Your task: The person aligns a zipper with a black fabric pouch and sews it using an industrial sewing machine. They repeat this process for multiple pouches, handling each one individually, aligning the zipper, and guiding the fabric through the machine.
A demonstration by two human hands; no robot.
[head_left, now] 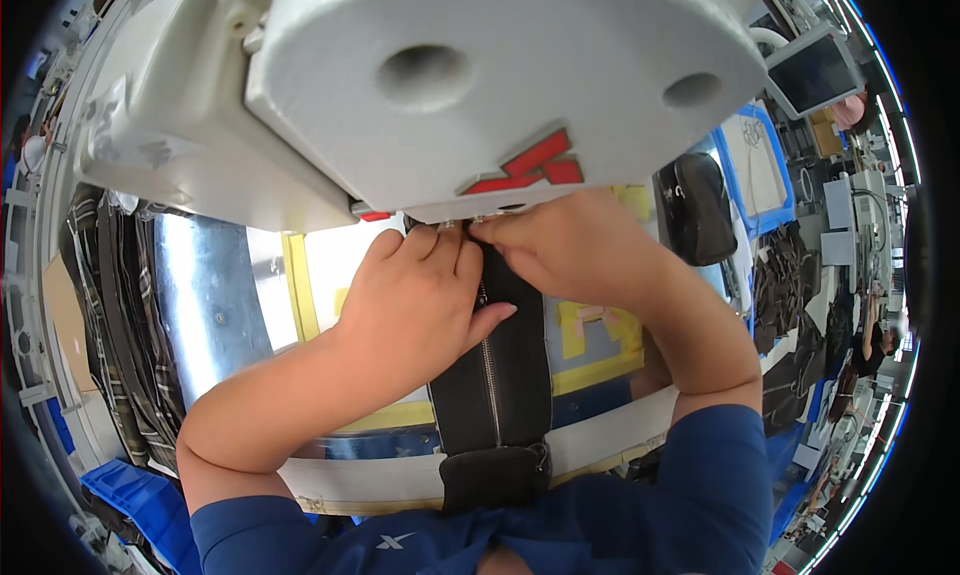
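Grip: left hand (415, 300) lies palm down, fingers bent, thumb across the black strip (525, 405). Right hand (570, 250) is just beside it, index and thumb drawn close together at the strip's far end. Fingertips are partly hidden under the machine; cannot tell whether either hand pinches cloth or merely presses it.

Directly beyond the grip: white machine head (560, 75), overhanging the fingertips. Needle not visible. Judged main hazard: a finger caught if the needle runs with the hands this close.

Nearer the body than the grip: metal zipper (491, 380) runs down the strip. If the hands guide unevenly, teeth could stray into the stitch line; possible bent needle.

Farther toward the body: the strip's folded end (493, 477) lies over the table edge (595, 445). It could snag there, dragging the seam crooked.
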